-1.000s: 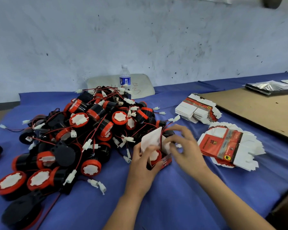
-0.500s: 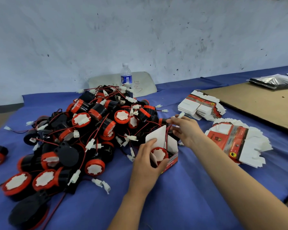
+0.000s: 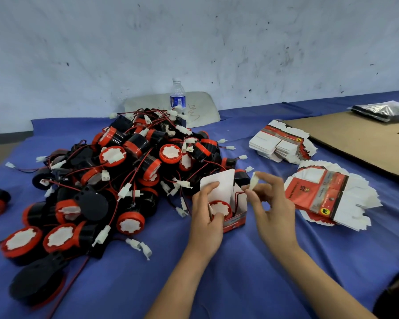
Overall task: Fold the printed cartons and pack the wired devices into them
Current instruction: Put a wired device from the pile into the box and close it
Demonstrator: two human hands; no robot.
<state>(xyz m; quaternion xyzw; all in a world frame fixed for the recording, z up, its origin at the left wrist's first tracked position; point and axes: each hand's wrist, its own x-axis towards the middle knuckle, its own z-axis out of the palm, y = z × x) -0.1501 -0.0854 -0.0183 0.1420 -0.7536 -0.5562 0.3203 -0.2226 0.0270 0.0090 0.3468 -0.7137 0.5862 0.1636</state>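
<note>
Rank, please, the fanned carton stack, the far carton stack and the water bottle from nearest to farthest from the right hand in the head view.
From the right hand:
1. Fanned stack, just to its right.
2. Far stack, farther back, slightly right.
3. Bottle, farthest, well back and to the left.

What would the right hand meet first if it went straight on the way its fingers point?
Probably the black device at the edge of the pile, just behind the carton. The right hand, pinching a connector, points up-left there; depth is unclear.
</note>
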